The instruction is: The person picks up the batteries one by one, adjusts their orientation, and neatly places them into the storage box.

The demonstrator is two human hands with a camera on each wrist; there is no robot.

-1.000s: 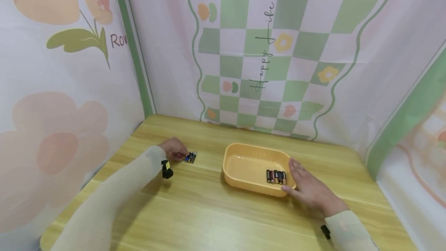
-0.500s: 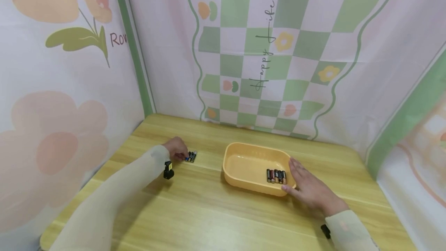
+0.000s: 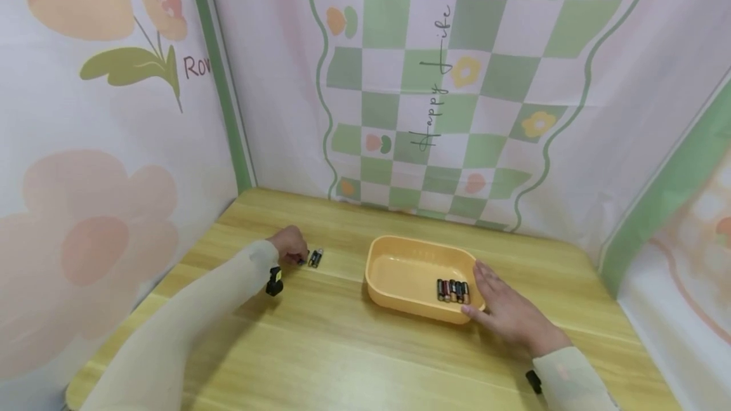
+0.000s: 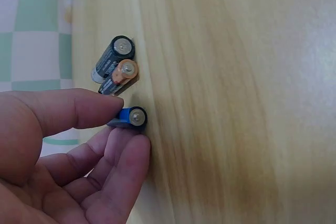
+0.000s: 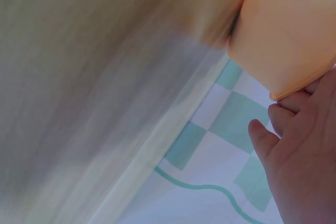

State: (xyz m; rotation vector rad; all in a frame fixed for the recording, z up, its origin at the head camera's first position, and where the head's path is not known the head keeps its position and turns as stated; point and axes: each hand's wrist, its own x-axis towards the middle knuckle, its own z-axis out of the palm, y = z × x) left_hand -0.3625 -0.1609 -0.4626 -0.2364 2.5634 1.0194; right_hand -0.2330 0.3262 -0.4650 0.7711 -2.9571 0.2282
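Head view, pinching blue battery [image 4: 130,117] with left hand [image 3: 290,245], left of yellow tray [image 3: 396,273], near two loose batteries [image 4: 115,65], touching tray's right end with right hand [image 3: 509,307], thumb spread, five batteries [image 3: 453,291] inside.

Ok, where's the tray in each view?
Head: tray just right of centre, lower half, right hand at its right end.
Left wrist: not in it.
Right wrist: tray at the top right, cut off by the frame.
Shared landmark: the checked curtain, in all three views.
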